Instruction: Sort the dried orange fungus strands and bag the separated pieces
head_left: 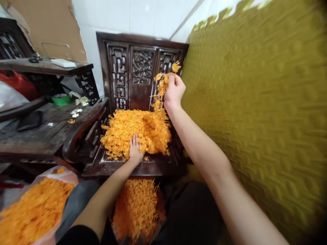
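A heap of small orange plastic flower pieces (125, 127) with thin stems lies on the seat of a dark carved wooden chair (143, 97). My left hand (136, 150) rests against the front of this heap, its fingers stretched out and partly among the pieces. Raised above the heap's right side, my right hand (175, 90) pinches a tangled cluster of orange flower pieces (162, 85) that hangs down toward the pile. One flower head (176, 66) sticks up above my right fingers. The fingertips of my right hand are partly hidden by the cluster.
A yellow-green textured foam mat (255, 102) stands close along the right. Below the seat is a container of orange stems (141, 204); at lower left, a plastic bag (70, 175) of orange pieces. The side table holds green tape (61, 99) and white flower pieces (76, 113).
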Demonstrator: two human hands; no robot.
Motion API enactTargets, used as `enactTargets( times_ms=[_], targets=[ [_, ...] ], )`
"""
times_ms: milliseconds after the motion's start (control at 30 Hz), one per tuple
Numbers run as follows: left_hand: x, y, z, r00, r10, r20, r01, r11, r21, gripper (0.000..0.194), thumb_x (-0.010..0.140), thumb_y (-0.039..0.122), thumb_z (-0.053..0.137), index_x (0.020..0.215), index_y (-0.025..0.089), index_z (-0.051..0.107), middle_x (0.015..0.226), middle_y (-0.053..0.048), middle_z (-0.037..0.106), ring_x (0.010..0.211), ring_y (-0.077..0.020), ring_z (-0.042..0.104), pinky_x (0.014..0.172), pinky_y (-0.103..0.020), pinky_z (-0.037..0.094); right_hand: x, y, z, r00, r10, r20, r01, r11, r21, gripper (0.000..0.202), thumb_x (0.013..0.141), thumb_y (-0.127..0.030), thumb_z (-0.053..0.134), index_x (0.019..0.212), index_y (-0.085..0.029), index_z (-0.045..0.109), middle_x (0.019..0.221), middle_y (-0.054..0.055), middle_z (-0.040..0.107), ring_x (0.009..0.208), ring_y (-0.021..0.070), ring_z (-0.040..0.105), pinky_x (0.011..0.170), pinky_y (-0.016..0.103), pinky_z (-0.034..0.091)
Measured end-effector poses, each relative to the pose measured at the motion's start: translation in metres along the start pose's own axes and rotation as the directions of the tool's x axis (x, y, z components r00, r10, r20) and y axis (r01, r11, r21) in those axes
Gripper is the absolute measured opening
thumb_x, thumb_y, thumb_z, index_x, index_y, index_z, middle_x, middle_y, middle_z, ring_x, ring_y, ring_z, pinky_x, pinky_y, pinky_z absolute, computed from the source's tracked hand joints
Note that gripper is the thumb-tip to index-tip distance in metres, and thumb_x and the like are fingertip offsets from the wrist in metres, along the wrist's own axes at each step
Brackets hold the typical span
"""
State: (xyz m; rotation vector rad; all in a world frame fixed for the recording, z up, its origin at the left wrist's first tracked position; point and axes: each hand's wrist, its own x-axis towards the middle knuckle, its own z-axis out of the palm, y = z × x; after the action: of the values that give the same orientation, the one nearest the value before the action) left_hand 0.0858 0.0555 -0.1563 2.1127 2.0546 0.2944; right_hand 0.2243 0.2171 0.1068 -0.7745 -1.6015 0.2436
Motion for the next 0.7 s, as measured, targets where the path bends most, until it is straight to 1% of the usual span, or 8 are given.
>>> enactTargets(
  times_ms=[100, 200, 267, 367, 467, 533, 567, 700],
  targets=[
    [0.004, -0.002, -0.013, 0.997, 0.006, 0.082, 0.007, 0.987, -0.158, 0.083, 0.083, 0.031, 0.064, 0.158, 0.001, 0.043, 0.174, -0.024, 0.001, 0.163, -0.039, -0.012, 0.131, -0.06, -0.005, 0.048, -0.046, -0.015, 0.979, 0.004, -0.203, 0.045, 0.97, 0.237, 0.065, 0.106, -0.064, 0.021, 0.135, -0.021, 0.06, 0.132, 0.014, 0.064, 0.123, 0.0251, 0.066, 0.097, 0.043, 0.055],
    [0.014, -0.018, -0.052, 0.993, 0.063, 0.099, -0.025, 0.939, -0.344, 0.097, 0.064, 0.028, 0.084, 0.152, 0.003, 0.052, 0.167, -0.029, 0.032, 0.16, -0.0436, 0.023, 0.131, -0.056, 0.021, 0.038, -0.093, -0.033, 0.977, 0.032, -0.21, 0.082, 0.855, 0.512, 0.055, 0.103, -0.064, 0.033, 0.137, -0.026, 0.054, 0.147, 0.013, 0.057, 0.132, 0.0255, 0.062, 0.096, 0.044, 0.056],
    [0.018, -0.038, -0.087, 0.996, 0.076, 0.052, -0.044, 0.889, -0.457, 0.085, 0.064, 0.03, 0.087, 0.143, 0.012, 0.063, 0.153, -0.024, 0.058, 0.146, -0.0392, 0.052, 0.123, -0.049, 0.04, 0.007, -0.111, -0.037, 0.988, 0.1, -0.116, -0.015, 0.816, 0.578, 0.054, 0.1, -0.063, 0.04, 0.139, -0.027, 0.053, 0.152, 0.011, 0.055, 0.138, 0.0274, 0.058, 0.092, 0.044, 0.058],
    [0.011, -0.072, -0.141, 0.997, -0.017, -0.074, -0.034, 0.776, -0.63, 0.061, 0.09, 0.047, 0.067, 0.14, 0.012, 0.062, 0.141, -0.023, 0.068, 0.133, -0.0343, 0.065, 0.112, -0.05, 0.05, -0.058, -0.12, -0.026, 0.954, 0.263, 0.145, -0.299, 0.783, 0.546, 0.05, 0.095, -0.059, 0.054, 0.131, -0.026, 0.06, 0.141, 0.011, 0.064, 0.125, 0.0272, 0.066, 0.085, 0.042, 0.06],
    [-0.014, -0.086, -0.178, 0.989, -0.055, -0.141, -0.076, 0.621, -0.78, 0.067, 0.099, 0.06, 0.051, 0.148, 0.015, 0.05, 0.134, -0.02, 0.071, 0.117, -0.0275, 0.074, 0.098, -0.042, 0.059, -0.127, -0.12, -0.005, 0.812, 0.423, 0.402, -0.582, 0.642, 0.499, 0.042, 0.086, -0.054, 0.07, 0.117, -0.026, 0.068, 0.12, 0.008, 0.074, 0.102, 0.0239, 0.072, 0.077, 0.038, 0.061],
    [-0.035, -0.08, -0.187, 0.992, 0.081, -0.098, -0.12, 0.33, -0.936, 0.066, 0.095, 0.063, 0.058, 0.141, 0.017, 0.057, 0.126, -0.019, 0.075, 0.106, -0.0281, 0.076, 0.091, -0.043, 0.061, -0.163, -0.119, 0.01, 0.705, 0.504, 0.499, -0.709, 0.527, 0.469, 0.04, 0.077, -0.05, 0.081, 0.109, -0.026, 0.074, 0.108, 0.006, 0.077, 0.091, 0.0218, 0.072, 0.072, 0.035, 0.061],
    [-0.046, -0.074, -0.188, 0.989, 0.135, -0.068, -0.105, 0.298, -0.949, 0.065, 0.092, 0.063, 0.063, 0.137, 0.017, 0.062, 0.121, -0.018, 0.076, 0.1, -0.0268, 0.076, 0.087, -0.041, 0.062, -0.177, -0.117, 0.016, 0.674, 0.532, 0.512, -0.739, 0.499, 0.453, 0.039, 0.073, -0.047, 0.085, 0.104, -0.025, 0.076, 0.103, 0.005, 0.077, 0.087, 0.0205, 0.072, 0.069, 0.033, 0.06],
    [-0.076, -0.057, -0.182, 0.996, 0.077, -0.051, -0.086, 0.554, -0.828, 0.049, 0.074, 0.04, 0.087, 0.115, 0.015, 0.074, 0.09, -0.008, 0.077, 0.066, -0.0171, 0.068, 0.066, -0.032, 0.056, -0.202, -0.099, 0.028, 0.686, 0.594, 0.42, -0.727, 0.559, 0.398, 0.03, 0.068, -0.039, 0.087, 0.092, -0.023, 0.081, 0.096, 0.003, 0.077, 0.078, 0.0164, 0.067, 0.057, 0.027, 0.054]
  ],
)
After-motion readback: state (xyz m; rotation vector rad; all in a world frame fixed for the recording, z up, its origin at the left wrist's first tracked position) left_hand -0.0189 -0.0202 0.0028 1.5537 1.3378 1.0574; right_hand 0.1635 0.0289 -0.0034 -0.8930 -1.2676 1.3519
